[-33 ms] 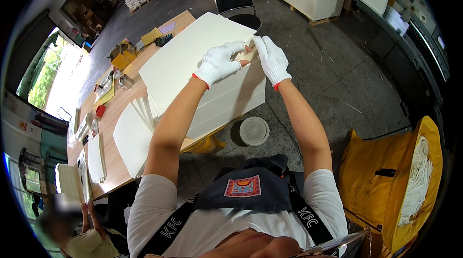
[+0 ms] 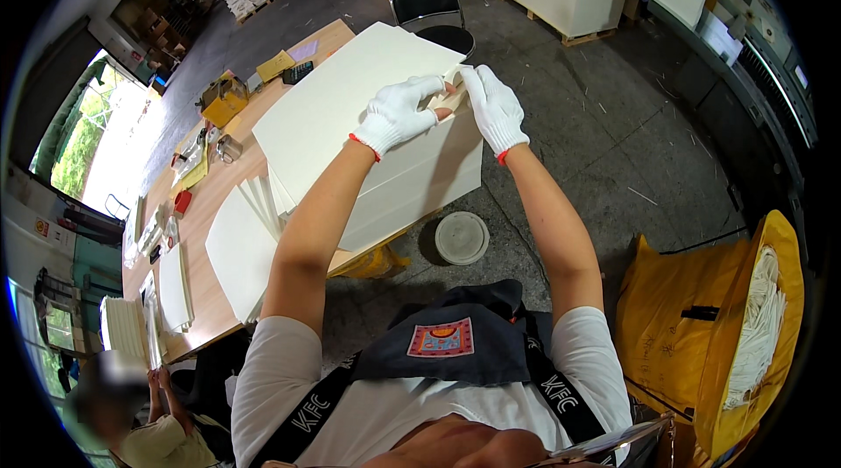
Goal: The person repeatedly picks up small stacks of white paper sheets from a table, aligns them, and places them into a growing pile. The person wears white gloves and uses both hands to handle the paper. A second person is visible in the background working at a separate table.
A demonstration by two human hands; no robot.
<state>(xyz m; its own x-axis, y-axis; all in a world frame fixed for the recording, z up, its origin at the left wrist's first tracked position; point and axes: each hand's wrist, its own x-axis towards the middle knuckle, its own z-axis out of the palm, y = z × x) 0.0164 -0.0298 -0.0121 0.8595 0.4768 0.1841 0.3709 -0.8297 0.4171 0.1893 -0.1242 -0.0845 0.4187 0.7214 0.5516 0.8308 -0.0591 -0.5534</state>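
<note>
A tall stack of large white sheets (image 2: 337, 87), like paper or thin card, rests on the wooden table in front of me. Both my hands wear white knit gloves with red cuffs, and bare fingertips show on the left one. At the stack's far right corner, my left hand (image 2: 401, 113) lies over the top, its thumb and finger bent around the raised edge of the sheets. Facing it, my right hand (image 2: 495, 109) presses on the same corner from the outer side, fingers close together. The curled sheet edge between the hands is partly hidden by them.
Smaller white sheets (image 2: 241, 245) fan out beside the stack. The wooden table (image 2: 206, 293) also bears a yellow box (image 2: 223, 100), a metal mug (image 2: 229, 148) and a calculator (image 2: 298, 73). A lidded bucket (image 2: 462, 238), black chair (image 2: 427, 4) and yellow sack (image 2: 674, 319) stand around. A co-worker (image 2: 166, 437) sits lower left.
</note>
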